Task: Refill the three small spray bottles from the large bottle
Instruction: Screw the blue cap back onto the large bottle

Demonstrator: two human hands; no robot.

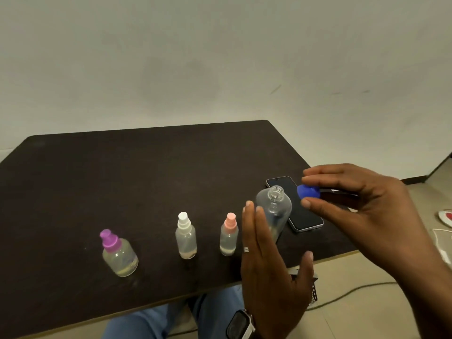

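Behind everything a pale grey wall is standing, and in front of it a dark brown surface is carrying the bottles. Three small spray bottles are standing upright in a row. At the left, the purple-topped bottle is holding a little cloudy liquid at its bottom. In the middle, the white-topped bottle is holding a thin layer of liquid low down. Next, the pink-topped bottle is showing some liquid at its base too. All three are wearing their spray tops.

Just right of the pink one, the large clear bottle is standing with its mouth open and no cap on. How much is inside it I cannot tell. The left hand is reaching toward it with straight, relaxed fingers beside its body, gripping nothing. The right hand is pinching the blue cap between thumb and fingers, up beside the bottle's neck.

A dark phone is lying flat behind the large bottle. A watch is sitting on the left wrist.
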